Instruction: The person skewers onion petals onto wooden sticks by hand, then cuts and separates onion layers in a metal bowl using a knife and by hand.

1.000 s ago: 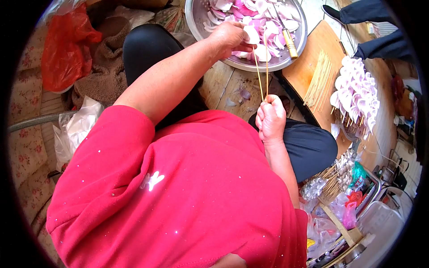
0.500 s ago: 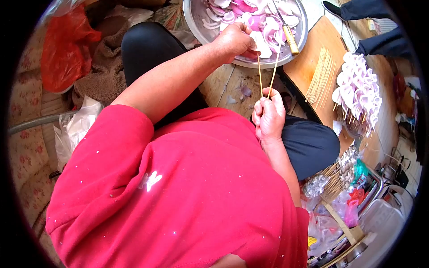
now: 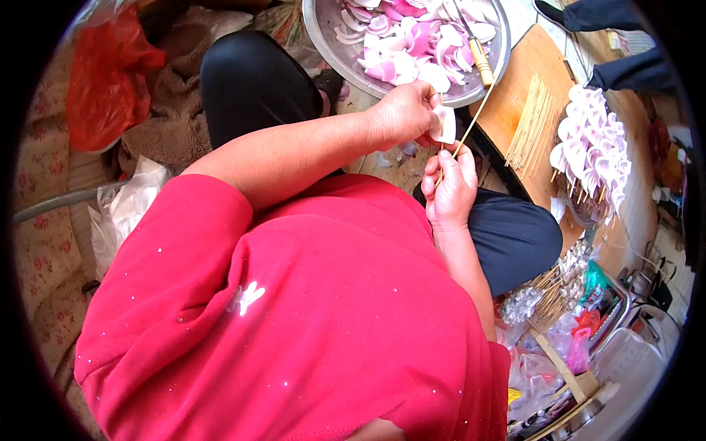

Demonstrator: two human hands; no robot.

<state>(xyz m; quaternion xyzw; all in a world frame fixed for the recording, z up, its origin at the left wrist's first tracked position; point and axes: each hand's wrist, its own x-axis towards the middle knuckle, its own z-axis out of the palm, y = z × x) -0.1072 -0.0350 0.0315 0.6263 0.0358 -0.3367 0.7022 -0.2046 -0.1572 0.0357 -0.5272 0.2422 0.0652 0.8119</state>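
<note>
My left hand (image 3: 406, 114) is closed, fingers pinching a pale onion piece (image 3: 444, 125). That piece sits around a thin bamboo skewer, whose tip shows just above it. Below, my right hand (image 3: 450, 187) grips the lower ends of two skewers. The second skewer (image 3: 476, 117) slants up to the right, across the bowl's rim. Beyond my hands stands a metal bowl (image 3: 323, 45) of cut purple and white onion pieces (image 3: 408, 44). A knife with a wooden handle (image 3: 481, 65) lies over the onions and the rim.
On the wooden board (image 3: 507, 95) at the right lie several bare skewers (image 3: 532, 125). Beside them is a pile of skewered onion (image 3: 590, 147). More loaded skewers (image 3: 551, 290) and plastic bags (image 3: 537, 375) are lower right. Another person's dark trouser legs (image 3: 632, 70) show at top right.
My left hand has come down from the bowl toward my right hand, bringing the onion piece down one skewer. The two skewers now spread wider apart, one leaning right.
</note>
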